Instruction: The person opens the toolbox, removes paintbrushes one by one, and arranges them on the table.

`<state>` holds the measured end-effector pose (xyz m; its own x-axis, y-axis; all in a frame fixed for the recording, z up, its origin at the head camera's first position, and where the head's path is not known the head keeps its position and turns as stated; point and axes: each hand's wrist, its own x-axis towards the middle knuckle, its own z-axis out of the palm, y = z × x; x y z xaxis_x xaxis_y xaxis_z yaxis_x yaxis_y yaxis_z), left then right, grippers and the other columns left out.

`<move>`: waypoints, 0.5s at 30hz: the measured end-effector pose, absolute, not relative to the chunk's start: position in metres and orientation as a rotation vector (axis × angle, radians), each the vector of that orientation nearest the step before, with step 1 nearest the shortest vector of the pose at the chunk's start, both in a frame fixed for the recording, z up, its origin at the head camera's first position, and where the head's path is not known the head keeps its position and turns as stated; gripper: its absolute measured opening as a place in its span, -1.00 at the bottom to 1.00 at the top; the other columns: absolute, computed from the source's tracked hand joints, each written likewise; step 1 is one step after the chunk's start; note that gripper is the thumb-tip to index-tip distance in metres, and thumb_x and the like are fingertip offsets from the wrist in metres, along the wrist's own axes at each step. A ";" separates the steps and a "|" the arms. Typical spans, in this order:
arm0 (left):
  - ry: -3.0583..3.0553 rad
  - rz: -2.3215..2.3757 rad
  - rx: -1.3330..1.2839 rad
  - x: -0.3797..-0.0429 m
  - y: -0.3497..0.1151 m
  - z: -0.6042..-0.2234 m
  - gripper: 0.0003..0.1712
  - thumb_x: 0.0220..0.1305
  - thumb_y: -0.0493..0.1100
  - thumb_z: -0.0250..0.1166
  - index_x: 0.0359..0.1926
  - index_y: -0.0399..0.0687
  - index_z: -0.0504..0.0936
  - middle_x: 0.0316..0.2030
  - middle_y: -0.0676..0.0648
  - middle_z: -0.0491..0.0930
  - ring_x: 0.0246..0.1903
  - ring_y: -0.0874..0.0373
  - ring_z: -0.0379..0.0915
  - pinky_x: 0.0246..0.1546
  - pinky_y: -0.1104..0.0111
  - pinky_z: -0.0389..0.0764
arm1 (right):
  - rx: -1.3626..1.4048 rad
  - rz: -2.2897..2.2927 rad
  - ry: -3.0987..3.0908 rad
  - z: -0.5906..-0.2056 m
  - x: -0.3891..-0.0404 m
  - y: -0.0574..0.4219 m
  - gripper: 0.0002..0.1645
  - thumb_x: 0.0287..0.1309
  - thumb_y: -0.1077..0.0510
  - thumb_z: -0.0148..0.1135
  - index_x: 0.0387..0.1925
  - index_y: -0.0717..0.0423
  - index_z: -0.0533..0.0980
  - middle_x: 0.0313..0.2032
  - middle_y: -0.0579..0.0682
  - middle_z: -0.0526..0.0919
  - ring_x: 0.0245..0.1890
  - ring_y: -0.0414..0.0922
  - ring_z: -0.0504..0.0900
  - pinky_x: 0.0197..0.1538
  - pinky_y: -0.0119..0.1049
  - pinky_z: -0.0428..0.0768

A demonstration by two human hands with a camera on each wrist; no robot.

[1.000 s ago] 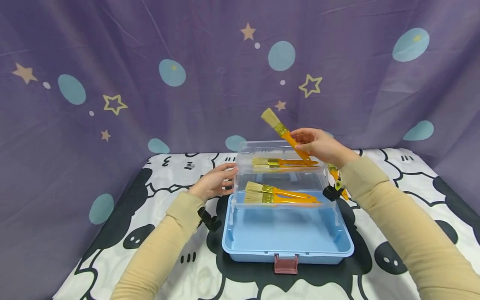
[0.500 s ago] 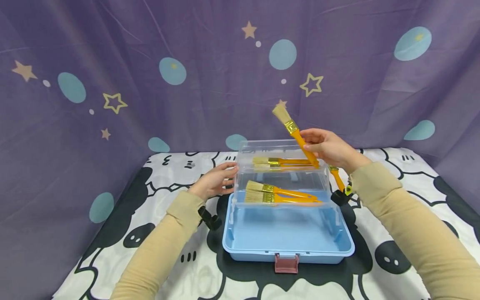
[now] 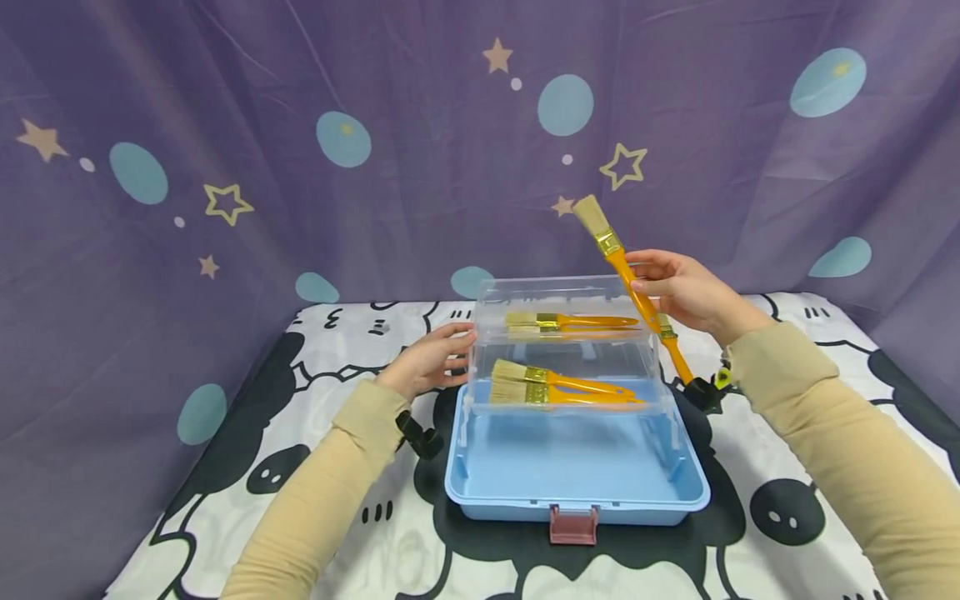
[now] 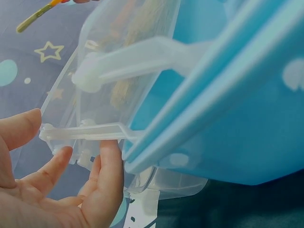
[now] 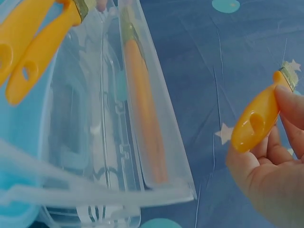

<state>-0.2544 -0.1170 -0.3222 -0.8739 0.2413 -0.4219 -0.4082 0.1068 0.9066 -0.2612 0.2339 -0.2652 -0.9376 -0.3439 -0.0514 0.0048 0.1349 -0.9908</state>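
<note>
My right hand [image 3: 693,296] pinches the orange handle of a flat paintbrush [image 3: 597,223], tilted with its pale bristles up, above the right end of the clear upper tray [image 3: 487,297]. The right wrist view shows the holed end of that brush handle [image 5: 256,121] between thumb and fingers. My left hand [image 3: 426,365] touches the left ends of the clear trays, its fingers spread beside a tray arm [image 4: 90,132]. Orange-handled brushes [image 3: 592,322] lie in the upper tray. Two more paintbrushes [image 3: 555,387] lie side by side in the lower clear tray [image 3: 570,354].
The blue box [image 3: 570,458] stands with its trays raised and a pink latch [image 3: 573,526] at the front. Another paintbrush [image 3: 677,357] lies on the patterned cloth [image 3: 360,475] right of the box, partly hidden. A purple curtain [image 3: 420,217] hangs behind.
My right hand has carried the paintbrush to the right, away from over the upper tray's middle, with the bristle end rising slightly. My left hand has stayed at the trays.
</note>
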 end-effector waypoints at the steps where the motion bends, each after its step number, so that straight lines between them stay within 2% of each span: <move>1: 1.920 1.816 -0.159 -0.254 -0.117 -0.322 -0.46 0.45 -0.03 0.02 0.39 0.11 0.18 0.06 -0.08 0.38 0.22 -0.13 0.20 -0.10 0.24 0.50 | -0.323 -1.879 2.150 -0.265 -0.261 0.236 -0.68 0.32 0.21 0.08 -0.01 -0.28 0.41 -0.14 -0.26 0.48 -0.06 -0.20 0.41 0.01 -0.25 0.43; 3: 1.921 1.813 -0.153 -0.254 -0.117 -0.321 -0.47 0.45 -0.03 0.02 0.39 0.11 0.19 0.02 -0.05 0.39 0.21 -0.13 0.21 -0.08 0.23 0.50 | -0.307 -1.896 2.144 -0.265 -0.260 0.241 -0.68 0.31 0.20 0.10 0.00 -0.25 0.40 -0.13 -0.26 0.48 -0.08 -0.22 0.43 -0.02 -0.28 0.47; 7: 1.919 1.806 -0.139 -0.253 -0.118 -0.320 -0.46 0.46 -0.02 0.01 0.39 0.10 0.18 0.12 -0.11 0.36 0.21 -0.12 0.21 -0.01 0.20 0.48 | -0.263 -1.966 2.097 -0.266 -0.261 0.250 -0.69 0.29 0.23 0.12 -0.03 -0.22 0.41 -0.15 -0.23 0.50 -0.15 -0.25 0.49 -0.12 -0.35 0.55; 11: 1.920 1.802 -0.119 -0.252 -0.119 -0.320 -0.46 0.46 -0.01 0.02 0.39 0.10 0.18 0.25 -0.20 0.27 0.23 -0.13 0.21 0.03 0.20 0.48 | -0.216 -2.033 2.033 -0.269 -0.264 0.259 -0.69 0.28 0.28 0.11 -0.09 -0.23 0.44 -0.19 -0.22 0.52 -0.19 -0.26 0.51 -0.15 -0.37 0.56; 15: 1.932 1.795 -0.106 -0.250 -0.119 -0.318 -0.42 0.43 0.02 0.05 0.39 0.08 0.17 0.25 -0.20 0.29 0.19 -0.09 0.26 0.02 0.21 0.50 | -0.178 -2.083 1.986 -0.273 -0.266 0.270 -0.69 0.29 0.30 0.09 -0.12 -0.23 0.45 -0.23 -0.23 0.51 -0.22 -0.28 0.50 -0.18 -0.37 0.54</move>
<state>-0.2496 -0.1193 -0.3182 -0.8734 0.2723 -0.4037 -0.3825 0.1293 0.9148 -0.2662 0.2701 -0.2730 -0.9594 -0.2680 -0.0880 0.1007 -0.0340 -0.9943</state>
